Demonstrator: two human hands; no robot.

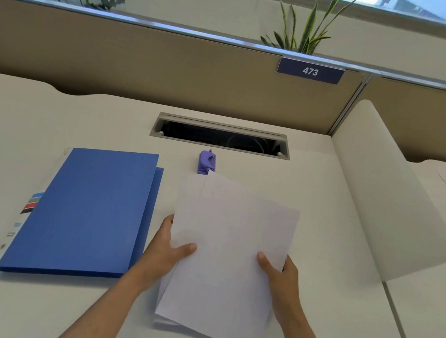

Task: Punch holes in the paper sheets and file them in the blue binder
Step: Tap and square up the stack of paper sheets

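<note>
A few white paper sheets [230,244] are held up just above the desk, slightly fanned and tilted. My left hand [167,250] grips their left edge, thumb on top. My right hand [279,277] grips the right edge, thumb on top too. A closed blue binder [89,213] lies flat on the desk to the left of the sheets, its labelled spine facing left. A small purple hole punch [207,161] stands just beyond the top edge of the sheets, partly covered by them.
An open cable slot [220,137] is cut into the white desk [325,312] behind the punch. A beige partition with a sign reading 473 [310,71] closes the back. A white rounded divider [390,192] rises on the right.
</note>
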